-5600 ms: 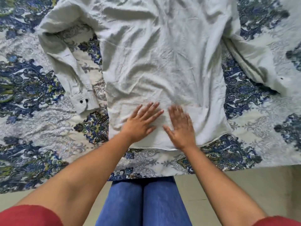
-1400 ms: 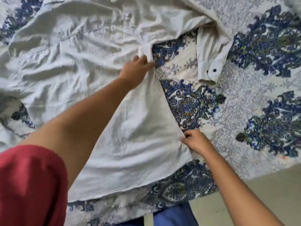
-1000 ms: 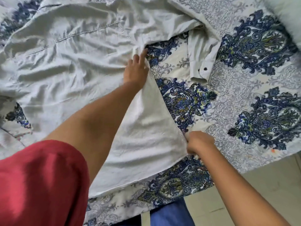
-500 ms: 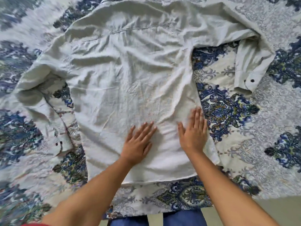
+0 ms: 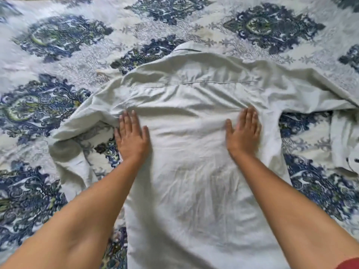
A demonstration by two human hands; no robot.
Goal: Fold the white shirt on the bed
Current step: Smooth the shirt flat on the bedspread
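Nearest us, at 6 o'clock, the hem end of the white shirt [image 5: 194,200] runs out of view, its back panel lying face-up on the bed [image 5: 58,45] between our two forearms. Farther up, our left hand [image 5: 133,139] rests at about 9 o'clock on the panel's edge. Our right hand [image 5: 242,136] sits at about 3 o'clock, just inside the other edge. Both are flat, palms down, fingers straight and close together, pressing the cloth and pinching nothing.

Beyond the hands, the left sleeve [image 5: 73,158] lies crumpled out toward 8 o'clock. The right sleeve [image 5: 342,144] bends away toward 3 o'clock, its cuff [image 5: 352,162] at the frame's edge. The collar [image 5: 186,50] is farthest, at 12 o'clock, with ridges of wrinkle just below the shoulder seam.

We judge this to be the smoothing step: the shirt is spread out and no fold has been made yet. The next move calls for pushing the wrinkles out toward the shoulders. After that we would take one side edge with its sleeve and bring it across the back, keeping the crease straight from shoulder to hem.
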